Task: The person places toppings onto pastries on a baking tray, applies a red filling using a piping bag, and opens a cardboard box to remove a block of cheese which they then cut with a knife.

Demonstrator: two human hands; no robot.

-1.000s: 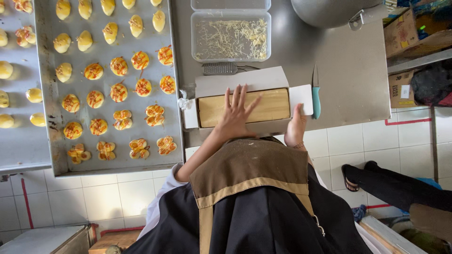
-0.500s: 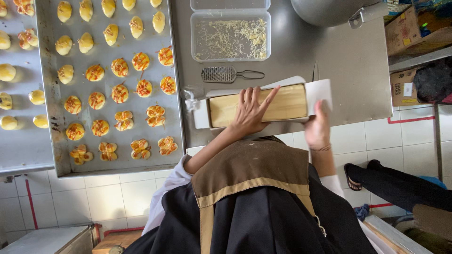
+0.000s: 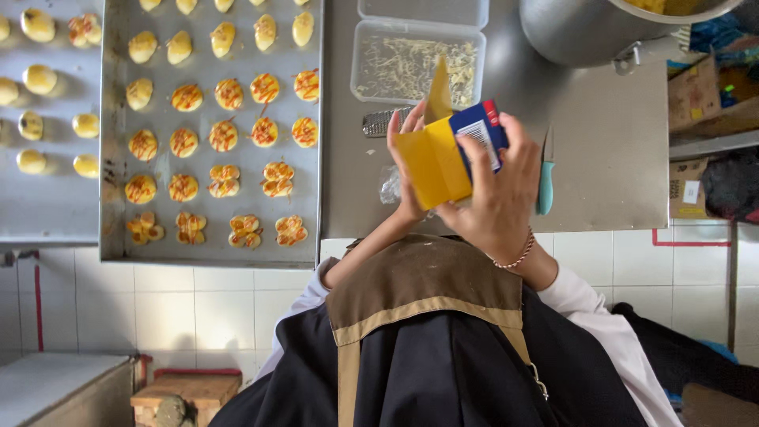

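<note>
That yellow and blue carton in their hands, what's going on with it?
A person in an apron holds the carton up over a steel table with both hands, left hand behind it, right hand gripping its front. Its top flap stands open. Beside it lie a tray of sauce-drizzled pastries, a tub of shredded cheese, a grater and a teal-handled knife.

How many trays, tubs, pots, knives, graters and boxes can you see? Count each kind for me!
Baking trays: 2, a big one and one to its left
Clear tubs: 2, near and far
Metal pot: 1
Knife: 1
Grater: 1
Box: 1, held by the left hand and right hand
Total: 8
</note>
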